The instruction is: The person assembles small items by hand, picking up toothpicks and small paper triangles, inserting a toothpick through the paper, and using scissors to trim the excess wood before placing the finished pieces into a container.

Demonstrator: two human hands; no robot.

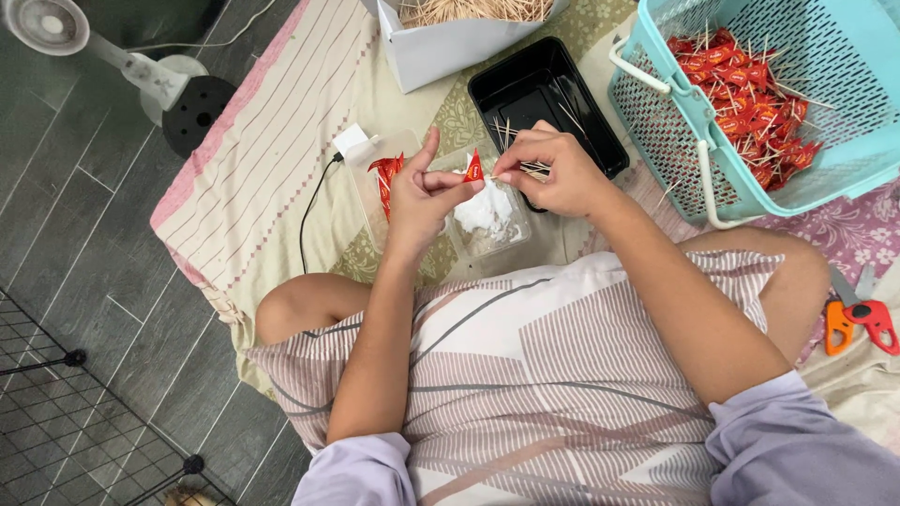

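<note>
the person's left hand point(419, 195) pinches a small red triangular wrapped piece point(473, 168) between thumb and fingertips, fingers closed on it; the right hand point(553, 171), just to its three o'clock, is closed on a bundle of thin pale wooden sticks point(532, 169), whose tips point toward the red piece; whether a stick tip touches the piece cannot be told; both hands hover above a clear shallow plastic tray point(487, 225) that holds a crumpled white scrap, with a second clear plastic tray point(370, 173) at its nine o'clock holding more red wrapped pieces point(385, 171); a black cable point(314, 197) runs off from that tray's nine o'clock side; at twelve o'clock of the hands lies a black rectangular plastic tray point(534, 89) with a few loose sticks in it; beyond it, at the top edge, a white cardboard box point(441, 52) is filled with pale sticks; at two o'clock stands a turquoise perforated plastic basket point(675, 131) with white handles, holding a heap of red wrapped pieces on sticks point(750, 103); at four o'clock, near the person's knee, lie scissors with orange and red handles point(858, 319); everything rests on a cream striped cloth point(272, 159) spread over a grey tiled floor; a white fan point(56, 28) on a round base stands at ten o'clock.
</note>
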